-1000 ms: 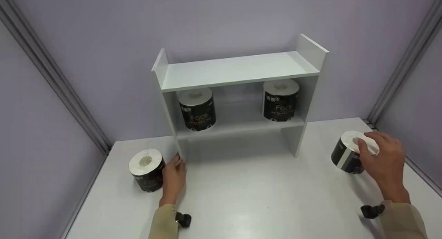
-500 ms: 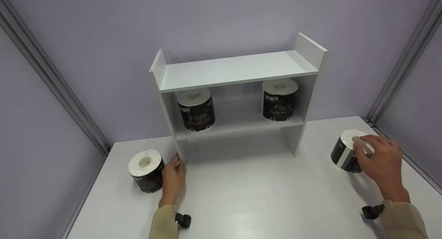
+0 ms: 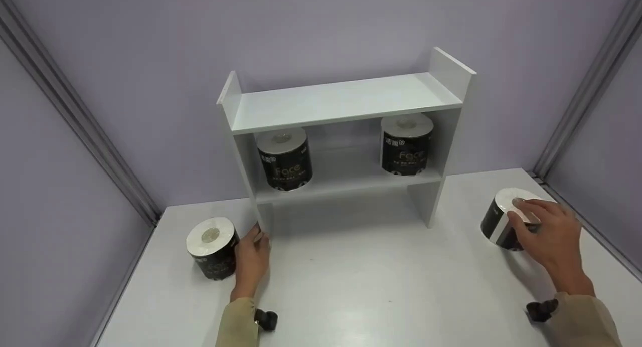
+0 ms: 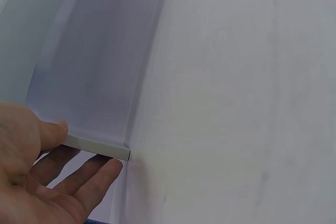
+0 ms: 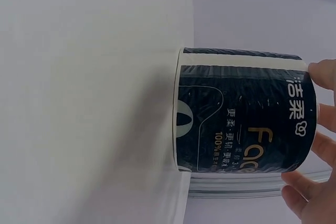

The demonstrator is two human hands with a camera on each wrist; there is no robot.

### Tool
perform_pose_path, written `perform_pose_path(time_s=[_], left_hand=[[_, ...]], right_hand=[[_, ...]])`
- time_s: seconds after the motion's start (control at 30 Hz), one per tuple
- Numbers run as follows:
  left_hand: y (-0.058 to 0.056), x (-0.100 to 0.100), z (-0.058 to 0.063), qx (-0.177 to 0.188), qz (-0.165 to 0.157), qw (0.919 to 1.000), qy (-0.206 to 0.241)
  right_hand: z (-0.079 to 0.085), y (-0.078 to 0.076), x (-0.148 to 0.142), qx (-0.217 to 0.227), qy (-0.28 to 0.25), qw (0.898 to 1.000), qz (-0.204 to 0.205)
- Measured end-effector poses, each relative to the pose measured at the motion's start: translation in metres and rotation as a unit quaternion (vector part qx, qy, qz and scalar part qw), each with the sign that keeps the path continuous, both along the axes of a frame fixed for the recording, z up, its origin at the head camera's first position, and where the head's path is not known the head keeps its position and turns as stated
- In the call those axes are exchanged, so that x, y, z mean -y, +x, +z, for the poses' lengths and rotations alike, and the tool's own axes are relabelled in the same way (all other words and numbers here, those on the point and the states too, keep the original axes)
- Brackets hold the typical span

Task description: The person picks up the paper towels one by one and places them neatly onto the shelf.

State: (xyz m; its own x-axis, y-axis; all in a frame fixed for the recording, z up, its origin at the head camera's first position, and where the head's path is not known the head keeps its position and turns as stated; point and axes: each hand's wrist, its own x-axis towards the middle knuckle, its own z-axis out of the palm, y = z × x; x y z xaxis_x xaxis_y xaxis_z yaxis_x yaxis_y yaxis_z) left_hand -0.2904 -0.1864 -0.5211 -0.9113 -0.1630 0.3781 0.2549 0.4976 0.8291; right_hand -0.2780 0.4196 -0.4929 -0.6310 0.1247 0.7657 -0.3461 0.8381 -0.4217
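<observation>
In the head view my left hand [image 3: 252,259] is low at the left side of the white shelf rack [image 3: 346,104]. It pinches the bottom part of the rack's left side panel [image 4: 97,147], thumb on one face and fingers on the other in the left wrist view. Beside this hand stands a toilet paper roll [image 3: 213,239] in a black wrapper. Over at the right, my right hand [image 3: 551,236] grips another toilet paper roll [image 5: 241,111] from above. Its fingers spread across the white top and around the upper rim; the roll stands upright on the table.
Two more wrapped rolls stand on the rack's middle shelf, a left roll [image 3: 286,159] and a right roll [image 3: 407,145]. The rack is on a white table [image 3: 351,287], with a lilac wall [image 3: 331,26] behind it and panels at both sides.
My right hand has shifted slightly left over its roll, the thumb now lower on the side. The roll has barely moved. My left hand stays on the panel.
</observation>
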Motion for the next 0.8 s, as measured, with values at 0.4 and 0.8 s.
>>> perform_pose_path(time_s=[0.4, 0.8], left_hand=[[-0.0001, -0.0007, 0.0, -0.002, -0.002, 1.0, 0.005], [-0.0004, 0.0015, -0.0019, -0.008, 0.003, 0.9999, -0.006]], right_hand=[[-0.0029, 0.0064, 0.0002, 0.06, -0.009, 0.998, -0.003], [-0.0036, 0.0047, -0.0066, 0.037, 0.017, 0.999, -0.002]])
